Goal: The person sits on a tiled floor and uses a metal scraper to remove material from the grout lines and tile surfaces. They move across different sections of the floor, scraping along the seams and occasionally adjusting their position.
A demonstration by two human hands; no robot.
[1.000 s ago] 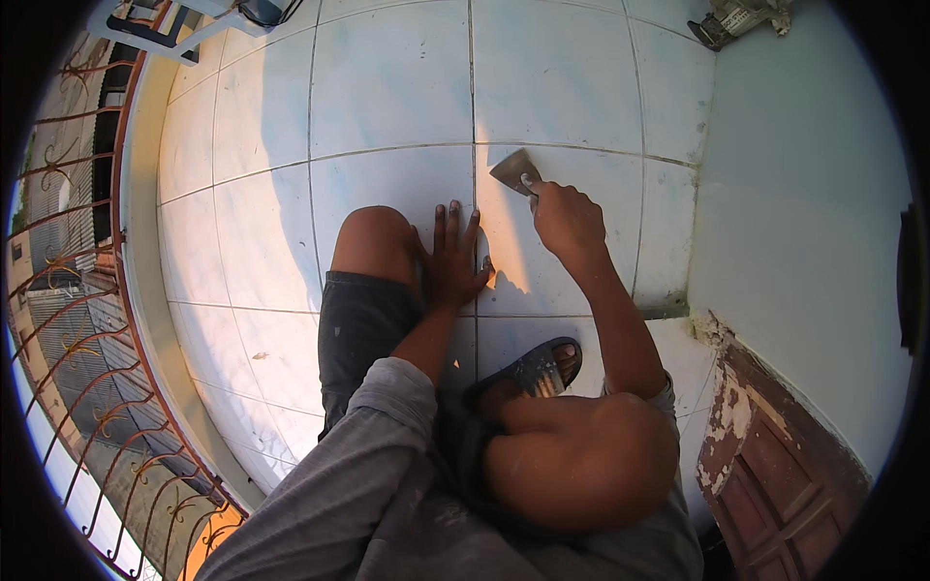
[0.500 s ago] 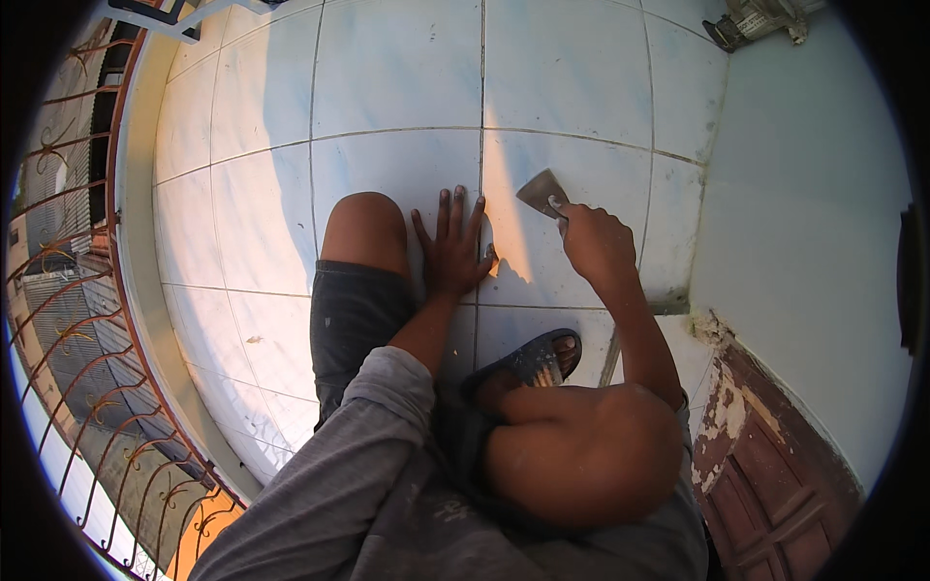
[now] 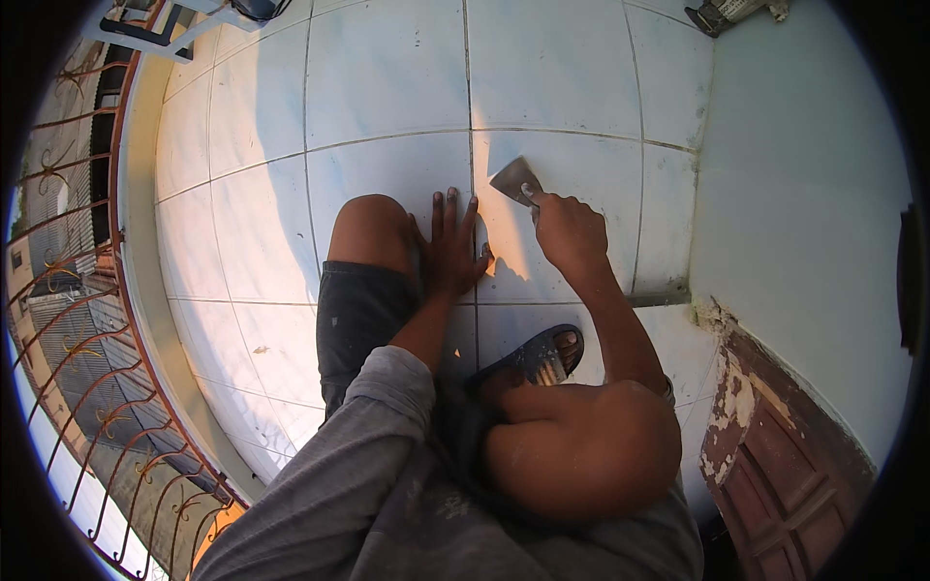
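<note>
One scraper (image 3: 517, 182) is gripped in the right hand (image 3: 572, 232), its blade (image 3: 508, 177) projecting ahead and leftward; the left hand (image 3: 449, 257), fingers spread, rests palm-down on the tiles (image 3: 387, 82), a knee (image 3: 372, 228) just to its left.

Floor (image 3: 387, 77): white tiles (image 3: 552, 87) are meeting at dark seams (image 3: 468, 68)
Left hand (image 3: 450, 250): is lying spread on it
Sandal (image 3: 539, 360): is resting there

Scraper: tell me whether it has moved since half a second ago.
Yes: the scraper has moved left, closer to the grout line on its left.
</note>
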